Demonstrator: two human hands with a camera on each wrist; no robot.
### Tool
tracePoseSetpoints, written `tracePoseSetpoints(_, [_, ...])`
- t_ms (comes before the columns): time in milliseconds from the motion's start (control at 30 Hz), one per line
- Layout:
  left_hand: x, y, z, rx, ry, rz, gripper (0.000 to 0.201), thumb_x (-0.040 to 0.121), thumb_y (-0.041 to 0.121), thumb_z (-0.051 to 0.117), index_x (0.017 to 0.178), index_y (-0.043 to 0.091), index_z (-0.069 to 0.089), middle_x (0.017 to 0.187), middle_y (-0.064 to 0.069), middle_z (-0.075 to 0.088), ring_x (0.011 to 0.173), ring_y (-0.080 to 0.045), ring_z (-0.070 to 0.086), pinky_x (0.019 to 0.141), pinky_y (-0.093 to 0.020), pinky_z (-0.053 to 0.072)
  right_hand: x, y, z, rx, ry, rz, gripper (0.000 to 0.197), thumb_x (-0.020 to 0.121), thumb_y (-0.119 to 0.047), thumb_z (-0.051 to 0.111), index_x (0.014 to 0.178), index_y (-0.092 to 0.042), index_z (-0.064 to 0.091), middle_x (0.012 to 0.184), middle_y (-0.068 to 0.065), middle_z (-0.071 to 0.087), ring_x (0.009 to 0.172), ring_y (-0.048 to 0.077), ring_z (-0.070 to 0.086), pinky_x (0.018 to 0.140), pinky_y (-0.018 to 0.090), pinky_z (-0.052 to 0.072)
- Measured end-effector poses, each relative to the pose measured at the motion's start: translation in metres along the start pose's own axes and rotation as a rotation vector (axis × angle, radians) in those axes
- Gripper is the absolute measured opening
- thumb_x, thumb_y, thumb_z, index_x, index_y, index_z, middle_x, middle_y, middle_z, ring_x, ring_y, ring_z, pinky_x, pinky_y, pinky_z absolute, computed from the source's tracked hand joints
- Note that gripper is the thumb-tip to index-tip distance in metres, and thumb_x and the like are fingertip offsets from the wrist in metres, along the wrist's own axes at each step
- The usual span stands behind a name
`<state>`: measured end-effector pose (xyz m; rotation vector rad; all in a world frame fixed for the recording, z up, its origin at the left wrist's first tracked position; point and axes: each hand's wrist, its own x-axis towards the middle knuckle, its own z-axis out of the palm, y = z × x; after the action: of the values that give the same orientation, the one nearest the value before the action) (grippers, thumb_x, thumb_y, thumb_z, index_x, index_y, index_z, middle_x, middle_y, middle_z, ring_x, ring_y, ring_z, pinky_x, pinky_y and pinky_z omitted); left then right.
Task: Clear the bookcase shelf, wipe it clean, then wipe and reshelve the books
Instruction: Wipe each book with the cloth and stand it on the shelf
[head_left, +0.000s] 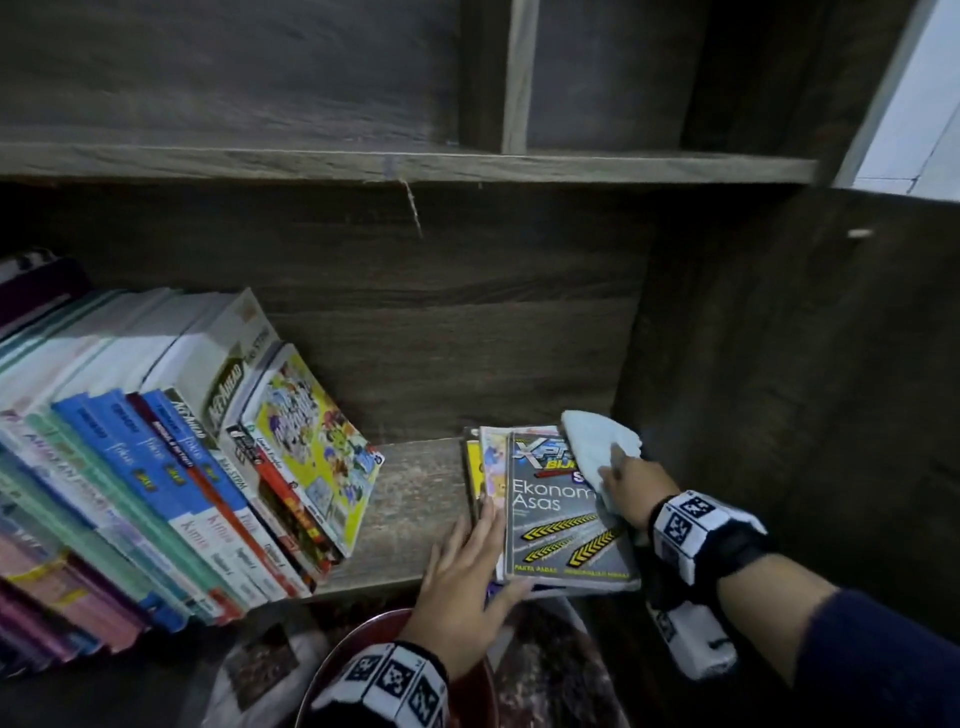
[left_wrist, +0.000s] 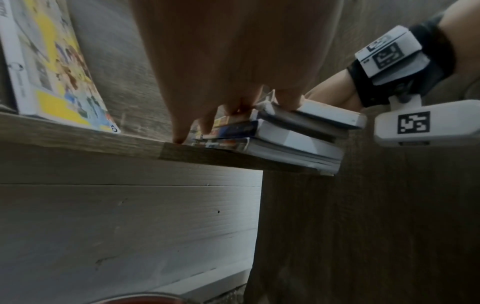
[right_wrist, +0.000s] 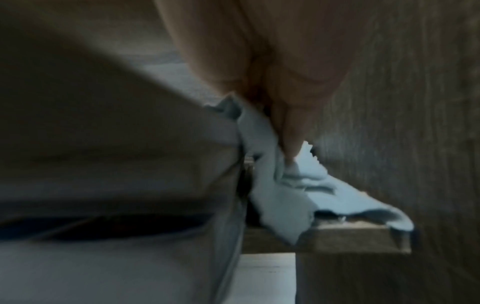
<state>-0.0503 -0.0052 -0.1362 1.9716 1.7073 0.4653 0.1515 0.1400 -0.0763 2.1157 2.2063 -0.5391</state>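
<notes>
Pressing flat against a small stack of books (head_left: 563, 519) at the right end of the shelf (head_left: 410, 504), your left hand (head_left: 462, 587) lies with fingers straight and close together along the stack's left edge; in the left wrist view the fingertips (left_wrist: 179, 139) reach down to the shelf board beside the lowest book. Top book in the stack is grey, cover up, reading "Ekonomi Asas", with yellow-and-black chevrons; it overhangs the shelf's front edge. Your right hand (head_left: 636, 486) sits on the stack's far right corner, holding a pale blue cloth (head_left: 597, 447) against the cover. In the right wrist view the fingers (right_wrist: 291, 127) are together and bear on the cloth, which drapes over the shelf edge next to the side panel; whether they curl round it, you cannot tell, since that view is blurred. To the left, well apart from the stack, a long row of books (head_left: 156, 467) leans rightward, a yellow cartoon-cover book (head_left: 317, 447) at its end. Bare shelf shows between the row and the stack. Below the shelf, near your left wrist, a red bowl rim (head_left: 353, 644) shows.
</notes>
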Motion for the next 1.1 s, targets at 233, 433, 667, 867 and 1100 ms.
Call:
tracePoseSetpoints(233, [-0.001, 0.001, 0.010, -0.041, 0.081, 0.001, 0.065, 0.097, 0.061, 0.027, 0.139, 0.053, -0.023, 0.145, 0.037, -0.031, 0.143, -0.005, -0.024, 0.119, -0.044, -0.010, -0.041, -0.001, -0.013, 0.085, 0.245, -0.153, 0.045, 0.097, -0.022, 0.042, 0.142, -0.024, 0.041, 0.120, 0.019, 0.062, 0.110, 0.037, 0.059, 0.093, 0.038, 0.049])
tracePoseSetpoints(433, [0.000, -0.001, 0.017, -0.087, 0.125, 0.005, 0.064, 0.096, 0.061, 0.024, 0.139, 0.055, -0.023, 0.146, 0.037, -0.030, 0.145, -0.005, -0.021, 0.118, -0.042, -0.016, -0.064, -0.004, -0.006, -0.226, 0.036, -0.427, 0.053, 0.096, -0.053, 0.035, 0.146, -0.037, 0.027, 0.157, 0.004, 0.024, 0.146, 0.025, 0.019, 0.118, 0.039, 0.018])
tracePoseSetpoints(667, [0.001, 0.003, 0.019, -0.084, 0.139, -0.022, 0.059, 0.094, 0.061, 0.017, 0.138, 0.056, -0.021, 0.147, 0.034, -0.030, 0.146, -0.012, -0.018, 0.115, -0.036, -0.019, 0.005, -0.017, 0.006, -0.332, -0.057, -0.368, 0.061, 0.094, -0.066, 0.013, 0.148, -0.049, -0.010, 0.159, 0.000, -0.020, 0.146, 0.023, -0.021, 0.118, 0.049, -0.011])
tracePoseSetpoints(867, [0.002, 0.011, 0.027, -0.092, 0.232, -0.082, 0.063, 0.095, 0.062, 0.016, 0.148, 0.046, -0.014, 0.151, 0.034, -0.026, 0.147, -0.012, -0.016, 0.113, -0.035, -0.022, 0.002, -0.033, 0.005, -0.316, -0.098, -0.423, 0.059, 0.097, -0.063, 0.014, 0.149, -0.046, -0.005, 0.160, -0.002, -0.019, 0.146, 0.021, -0.020, 0.118, 0.047, -0.011])
tracePoseSetpoints(1100, [0.003, 0.010, 0.033, -0.109, 0.255, -0.085, 0.060, 0.100, 0.055, 0.019, 0.151, 0.042, -0.011, 0.152, 0.032, -0.025, 0.148, -0.015, -0.013, 0.116, -0.041, -0.019, -0.035, -0.009, 0.006, -0.318, -0.173, -0.541, 0.061, 0.096, -0.063, 0.020, 0.150, -0.046, -0.003, 0.159, -0.005, -0.019, 0.146, 0.018, -0.020, 0.119, 0.044, -0.011])
